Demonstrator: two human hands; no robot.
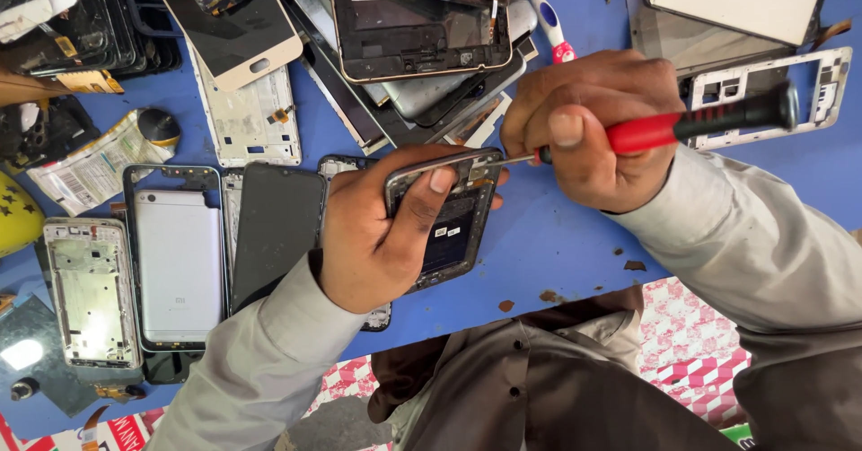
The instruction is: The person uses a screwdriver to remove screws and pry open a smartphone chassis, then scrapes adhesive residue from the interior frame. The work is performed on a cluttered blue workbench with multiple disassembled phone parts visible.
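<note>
From the head view, the left hand (377, 236) is wrapped around an opened phone (449, 222) held just above the blue table (548, 245), thumb on its top edge, while the right hand (588, 128) is closed on a red-and-black screwdriver (691, 123) (tip at the phone's upper corner), with phone frames and screens (260, 119) scattered around.

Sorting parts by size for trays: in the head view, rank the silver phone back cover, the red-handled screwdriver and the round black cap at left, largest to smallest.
1. Silver phone back cover
2. Red-handled screwdriver, held nearer the camera in the right hand, so unsure
3. Round black cap
</note>
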